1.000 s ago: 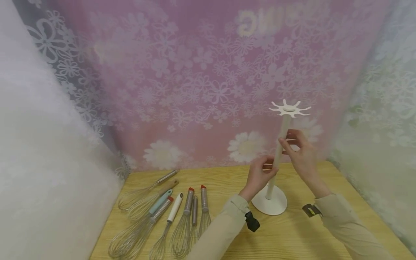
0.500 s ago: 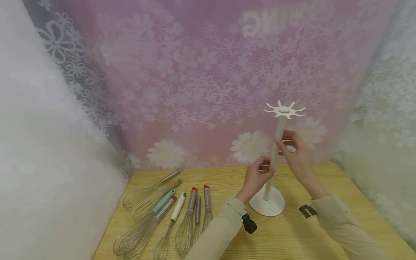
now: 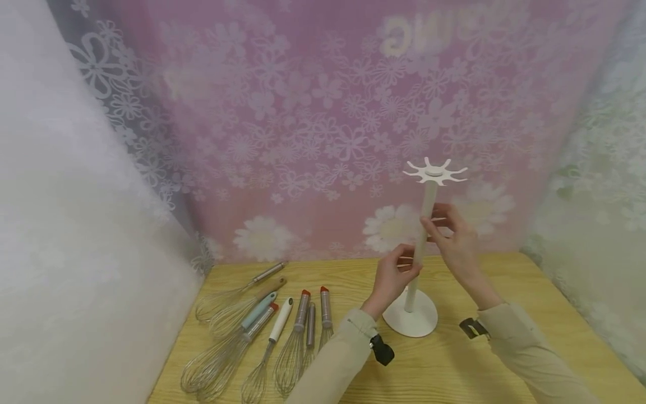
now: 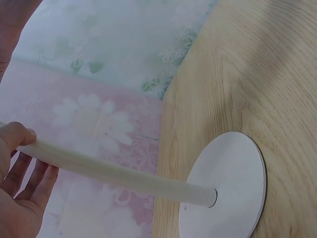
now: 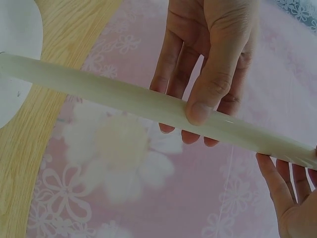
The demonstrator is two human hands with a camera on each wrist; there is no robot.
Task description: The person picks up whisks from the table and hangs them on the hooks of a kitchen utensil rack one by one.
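A white stand (image 3: pixel 410 320) with a round base, a pole and a crown of curved hooks (image 3: pixel 435 173) stands upright on the wooden table. My left hand (image 3: pixel 393 278) pinches the lower part of the pole (image 4: pixel 116 174) between thumb and fingertips. Higher up, below the hooks, my right hand (image 3: pixel 458 242) grips the same pole from the other side. The right wrist view shows the left hand (image 5: pixel 213 54) across the middle of the pole (image 5: pixel 114 96) and the right hand (image 5: pixel 297 203) at the lower right edge.
Several wire whisks lie on the left of the table (image 3: pixel 479 370), among them one with a white handle (image 3: pixel 281 321), one light blue (image 3: pixel 259 310) and one wooden (image 3: pixel 271 288). Flower-patterned sheets (image 3: pixel 323 123) rise behind the table and at both sides.
The stand has moved left across the table, towards the whisks, with both hands keeping their hold on the pole. The head view has shifted slightly.
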